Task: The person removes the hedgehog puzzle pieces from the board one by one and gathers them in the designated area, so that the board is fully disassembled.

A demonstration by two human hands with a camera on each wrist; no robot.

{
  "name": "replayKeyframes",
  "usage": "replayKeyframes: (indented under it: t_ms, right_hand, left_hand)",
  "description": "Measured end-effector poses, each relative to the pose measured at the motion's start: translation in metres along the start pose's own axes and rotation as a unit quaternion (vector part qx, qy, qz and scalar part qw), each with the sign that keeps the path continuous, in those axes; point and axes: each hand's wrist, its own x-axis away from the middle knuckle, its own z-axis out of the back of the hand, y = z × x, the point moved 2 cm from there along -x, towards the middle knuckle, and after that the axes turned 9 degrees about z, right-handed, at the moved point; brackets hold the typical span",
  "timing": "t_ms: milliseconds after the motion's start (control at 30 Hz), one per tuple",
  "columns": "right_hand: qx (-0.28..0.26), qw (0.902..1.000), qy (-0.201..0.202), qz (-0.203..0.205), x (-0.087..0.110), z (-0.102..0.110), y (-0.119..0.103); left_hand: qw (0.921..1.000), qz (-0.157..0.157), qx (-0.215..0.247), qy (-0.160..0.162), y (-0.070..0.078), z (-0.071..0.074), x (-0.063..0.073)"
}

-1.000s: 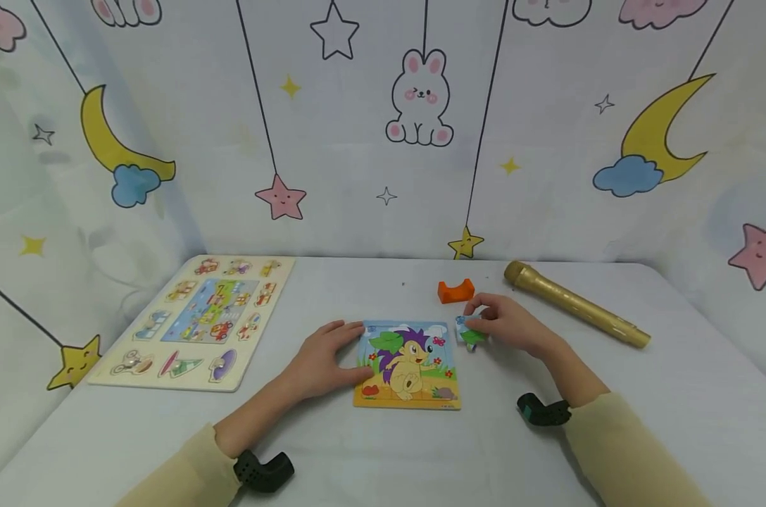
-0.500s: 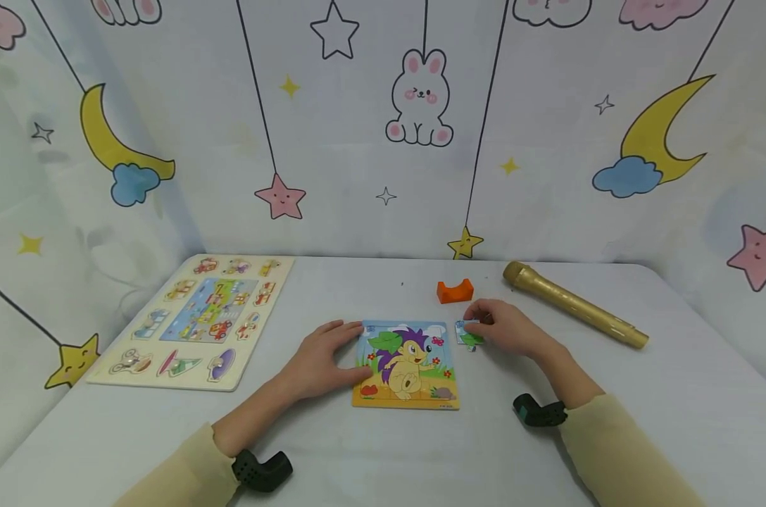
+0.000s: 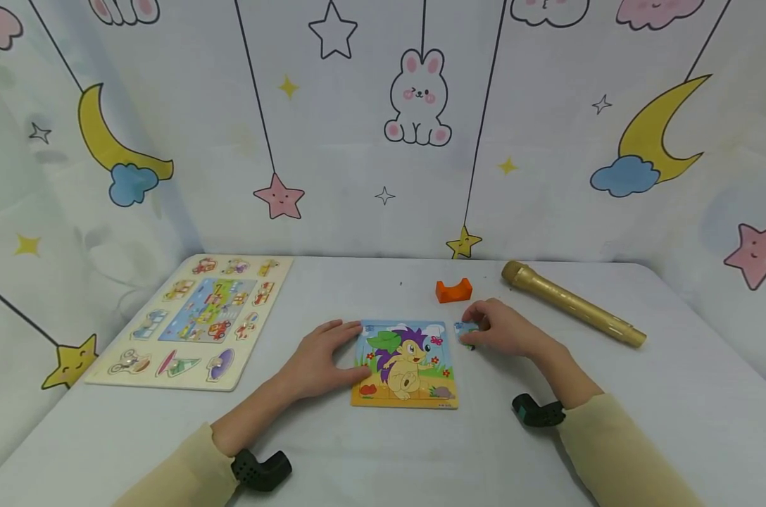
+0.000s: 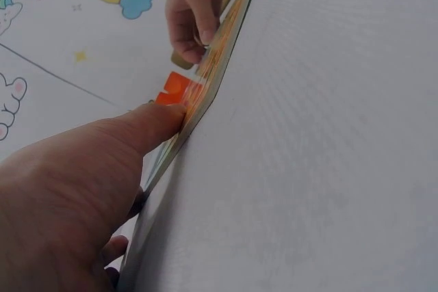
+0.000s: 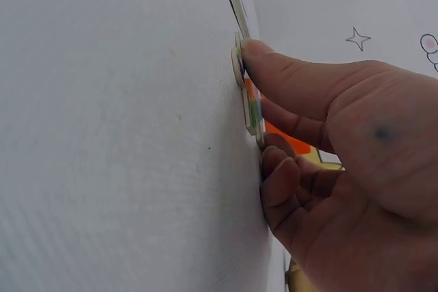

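A square hedgehog jigsaw puzzle (image 3: 405, 373) lies flat on the white table. My left hand (image 3: 319, 359) rests along its left side, thumb (image 4: 161, 124) extended onto the border and fingers reaching the far left corner. Just right of the puzzle, my right hand (image 3: 506, 327) pinches a small blue and green puzzle piece (image 3: 462, 331) between thumb and fingers. In the right wrist view the thumb presses against the puzzle piece (image 5: 251, 111), whose edge stands close to the tabletop. The hand hides much of its picture in the head view.
A large wooden peg puzzle board (image 3: 186, 320) lies at the left. Beyond the right hand sit an orange notched block (image 3: 454, 291) and a gold microphone-shaped thing (image 3: 573, 303). A printed cloth backdrop (image 3: 358, 141) rises behind the table (image 3: 408, 458).
My right hand has shifted slightly down and left, and its fingers now cover more of the puzzle piece, whose green part shows less. The left hand stays put on the puzzle.
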Motion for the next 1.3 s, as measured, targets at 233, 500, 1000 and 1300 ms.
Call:
replayKeyframes:
  t_ms: [233,500,1000,1300]
  right_hand:
    - [0.001,1.0000,0.000,0.007,0.000,0.000,0.000]
    - [-0.021,0.9996,0.008,-0.015,0.001,0.002,-0.004]
    - [-0.068,0.9963,0.030,0.044,-0.013,-0.009,-0.037]
    - [-0.110,0.9930,0.011,0.044,-0.028,-0.028,-0.060]
  left_hand:
    - [1.0000,-0.003,0.002,0.001,0.000,0.000,0.000]
    - [0.9998,-0.002,-0.001,-0.020,0.001,0.003,0.001]
    - [0.9996,0.015,-0.002,-0.025,0.000,0.001,0.001]
    - [0.9994,0.018,0.005,-0.030,0.002,0.003,0.001]
